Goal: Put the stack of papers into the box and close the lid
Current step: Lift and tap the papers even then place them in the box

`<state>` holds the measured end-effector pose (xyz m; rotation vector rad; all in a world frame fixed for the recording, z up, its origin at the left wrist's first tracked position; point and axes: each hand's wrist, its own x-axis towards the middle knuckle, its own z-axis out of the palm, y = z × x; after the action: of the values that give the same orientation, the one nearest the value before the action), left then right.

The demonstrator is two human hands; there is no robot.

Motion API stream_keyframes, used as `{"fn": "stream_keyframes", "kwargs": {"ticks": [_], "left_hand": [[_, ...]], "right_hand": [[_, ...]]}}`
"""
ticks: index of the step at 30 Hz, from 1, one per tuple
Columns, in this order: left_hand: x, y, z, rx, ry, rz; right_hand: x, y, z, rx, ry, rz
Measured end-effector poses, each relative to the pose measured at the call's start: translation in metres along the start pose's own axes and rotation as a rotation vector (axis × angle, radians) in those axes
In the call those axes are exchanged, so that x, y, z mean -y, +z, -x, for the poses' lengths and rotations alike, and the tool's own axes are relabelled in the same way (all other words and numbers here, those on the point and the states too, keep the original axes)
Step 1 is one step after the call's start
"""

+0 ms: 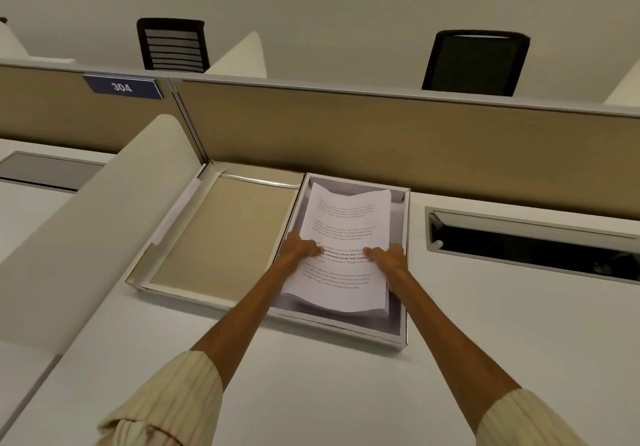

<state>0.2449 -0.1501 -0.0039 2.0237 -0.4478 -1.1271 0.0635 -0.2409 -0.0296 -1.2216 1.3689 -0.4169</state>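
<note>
An office: cubicle partitions numbered by a 304 plate, white desks, mesh chairs.

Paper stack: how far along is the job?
Done: the box sits open on the desk, its lid folded out flat to its left. In hand: the left hand and right hand each hold a grip on the paper stack, which is inside the box walls but bowed, not lying flat. Left: release the stack, swing the lid over and close it.
</note>
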Motion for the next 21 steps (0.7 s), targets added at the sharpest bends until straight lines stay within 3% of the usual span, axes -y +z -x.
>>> {"fn": "stream_keyframes", "kwargs": {"ticks": [15, 21], "left_hand": [[0.008, 0.005, -0.002, -0.070, 0.128, -0.172], [0.014, 0.009, 0.003, -0.244, 0.114, -0.226]], "right_hand": [[-0.001, 0.011, 0.010, -0.133, -0.013, 0.282], [-0.007, 0.016, 0.021, -0.186, -0.061, 0.473]]}}
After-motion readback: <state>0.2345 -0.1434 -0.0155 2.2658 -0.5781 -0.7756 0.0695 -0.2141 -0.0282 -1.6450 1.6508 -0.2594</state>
